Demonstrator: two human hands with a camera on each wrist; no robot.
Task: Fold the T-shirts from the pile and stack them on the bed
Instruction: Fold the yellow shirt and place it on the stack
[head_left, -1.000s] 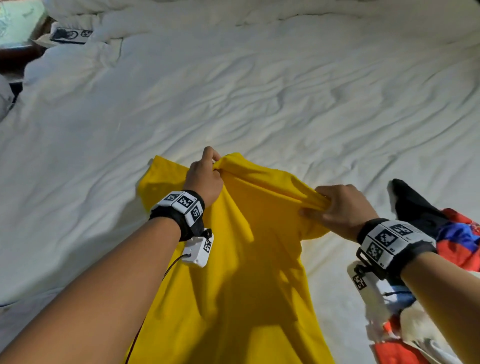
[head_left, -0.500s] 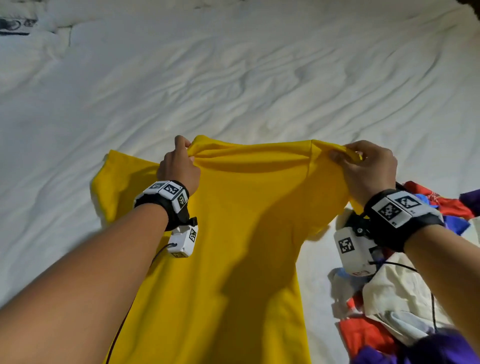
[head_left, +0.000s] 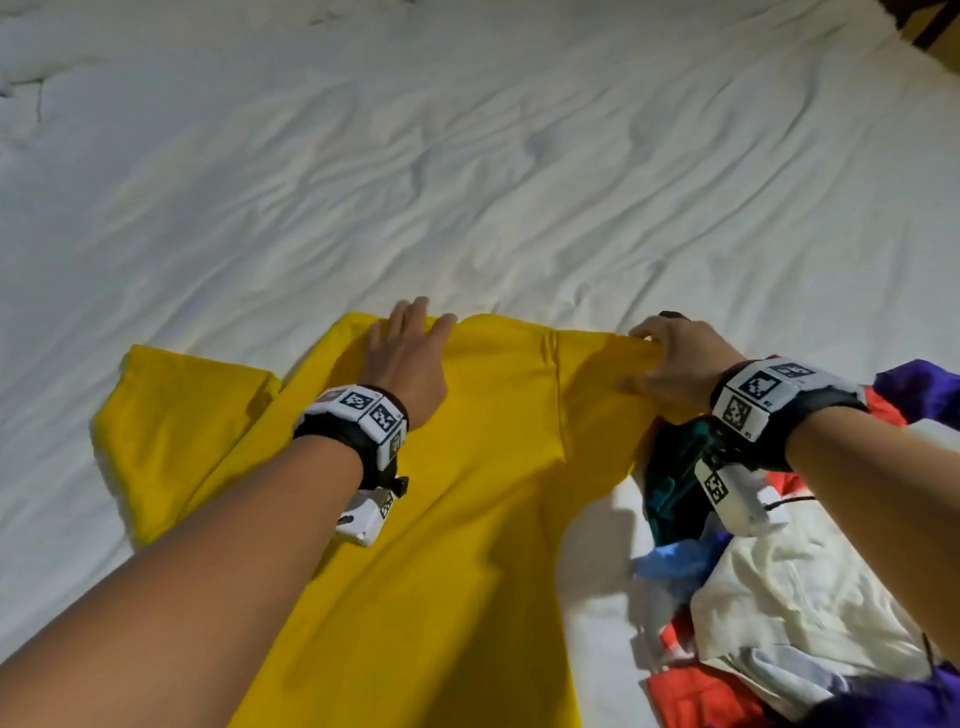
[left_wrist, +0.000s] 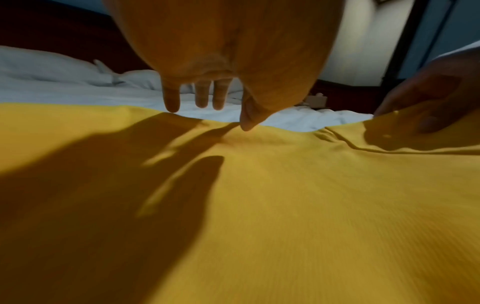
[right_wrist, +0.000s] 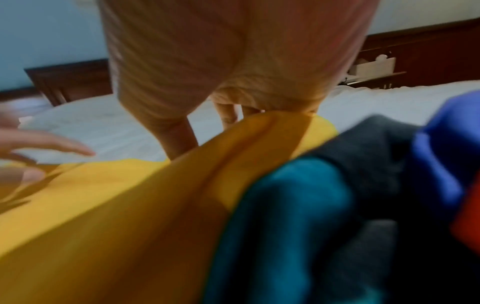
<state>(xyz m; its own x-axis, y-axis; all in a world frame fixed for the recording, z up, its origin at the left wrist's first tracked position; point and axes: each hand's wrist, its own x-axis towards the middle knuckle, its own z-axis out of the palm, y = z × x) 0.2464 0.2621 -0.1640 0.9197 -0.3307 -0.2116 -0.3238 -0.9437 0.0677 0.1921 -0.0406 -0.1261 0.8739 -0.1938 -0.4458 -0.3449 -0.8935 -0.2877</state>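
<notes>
A yellow T-shirt (head_left: 467, 519) lies spread on the white bed (head_left: 467, 182), one sleeve out to the left. My left hand (head_left: 410, 353) is over its left shoulder with straight, spread fingers and holds nothing; in the left wrist view the left hand (left_wrist: 207, 98) hovers just above the yellow T-shirt (left_wrist: 285, 205). My right hand (head_left: 670, 358) pinches the shirt's right shoulder edge. The right wrist view shows the right hand (right_wrist: 233, 115) gripping a raised fold of the yellow T-shirt (right_wrist: 130, 205). The pile of T-shirts (head_left: 779, 597) lies at the right.
The pile holds teal (right_wrist: 285, 205), dark grey, blue, purple, red and white garments, and the yellow shirt's right sleeve lies against it. Wrinkled white sheet stretches ahead and to the left. A dark wooden headboard (right_wrist: 70, 80) and a bedside shelf stand beyond the bed.
The shirt came down from held up to lying on the bed. My left hand let go of the left shoulder and opened flat. The right hand kept its pinch.
</notes>
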